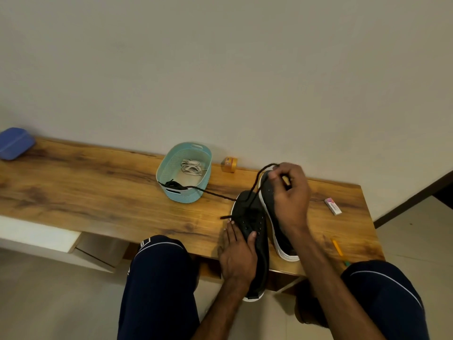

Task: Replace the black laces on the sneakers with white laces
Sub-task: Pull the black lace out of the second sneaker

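Note:
Two black sneakers with white soles lie on the wooden table (pixel 98 192). My left hand (pixel 239 256) rests on the near sneaker (pixel 255 231), thumb on its upper and fingers along its side. My right hand (pixel 290 192) is raised over the far sneaker (pixel 272 212) and pinches a black lace (pixel 255 190) that runs down to the near sneaker's eyelets. Another stretch of black lace trails left into the light blue basket (pixel 169 165), where white laces (pixel 191 167) lie bundled.
A small orange box (pixel 229 164) stands behind the basket by the wall. A white eraser (pixel 333 206) and a yellow pencil (pixel 337 249) lie at the table's right end. A blue case (pixel 15 143) sits at the far left. My knees are below the table edge.

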The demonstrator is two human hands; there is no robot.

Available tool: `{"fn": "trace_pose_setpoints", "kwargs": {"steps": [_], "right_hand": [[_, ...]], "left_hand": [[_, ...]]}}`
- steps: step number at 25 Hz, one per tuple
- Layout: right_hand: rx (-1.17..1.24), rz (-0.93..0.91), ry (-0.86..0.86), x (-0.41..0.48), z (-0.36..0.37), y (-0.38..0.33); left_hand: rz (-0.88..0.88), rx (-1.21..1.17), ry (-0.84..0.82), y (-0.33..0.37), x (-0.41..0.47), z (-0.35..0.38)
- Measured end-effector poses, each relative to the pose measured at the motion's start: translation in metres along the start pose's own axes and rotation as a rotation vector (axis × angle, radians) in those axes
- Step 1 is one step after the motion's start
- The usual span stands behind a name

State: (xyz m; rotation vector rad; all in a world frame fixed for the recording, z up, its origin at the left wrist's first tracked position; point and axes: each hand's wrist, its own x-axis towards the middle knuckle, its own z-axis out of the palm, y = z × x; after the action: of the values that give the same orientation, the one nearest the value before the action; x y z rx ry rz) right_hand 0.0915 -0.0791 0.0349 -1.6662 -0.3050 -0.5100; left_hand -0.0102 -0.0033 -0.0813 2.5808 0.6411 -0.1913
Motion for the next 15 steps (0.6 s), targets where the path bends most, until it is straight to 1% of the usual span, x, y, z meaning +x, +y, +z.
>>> {"fn": "trace_pose_setpoints", "kwargs": {"steps": [2, 3, 4, 5, 6, 7, 8, 11, 12, 14, 15], "right_hand": [[0.148, 0.053, 0.132, 0.011, -0.012, -0.008], [0.119, 0.066, 0.16, 0.014, -0.02, -0.005], [-0.019, 0.066, 0.125, 0.014, -0.028, 0.003], [-0.238, 0.057, 0.023, 0.011, -0.034, 0.013], [-0.475, 0.058, -0.119, 0.004, -0.036, 0.023], [-0.661, 0.057, -0.258, -0.005, -0.033, 0.032], [-0.771, 0.039, -0.377, -0.015, -0.028, 0.04], [-0.93, -0.047, -0.701, -0.039, -0.001, 0.057], [-0.977, -0.053, -0.78, -0.043, 0.006, 0.062], [-1.017, -0.001, -0.858, -0.045, 0.013, 0.074], [-0.995, 0.043, -0.876, -0.045, 0.014, 0.079]], "left_hand": [[-0.001, -0.033, 0.005, 0.001, -0.002, -0.002], [-0.004, -0.047, 0.008, 0.001, -0.001, -0.002], [-0.009, -0.056, 0.013, 0.002, -0.001, -0.002], [-0.013, -0.062, 0.019, 0.002, -0.001, -0.002], [-0.015, -0.064, 0.02, 0.002, -0.001, -0.003], [-0.014, -0.064, 0.017, 0.002, -0.001, -0.003], [-0.012, -0.065, 0.01, 0.002, -0.001, -0.003], [-0.012, -0.077, -0.015, 0.002, -0.001, -0.003], [-0.008, -0.068, -0.019, 0.001, 0.0, -0.002], [0.0, -0.061, -0.016, 0.0, 0.001, 0.0], [0.004, -0.061, -0.012, -0.001, 0.001, 0.001]]}}
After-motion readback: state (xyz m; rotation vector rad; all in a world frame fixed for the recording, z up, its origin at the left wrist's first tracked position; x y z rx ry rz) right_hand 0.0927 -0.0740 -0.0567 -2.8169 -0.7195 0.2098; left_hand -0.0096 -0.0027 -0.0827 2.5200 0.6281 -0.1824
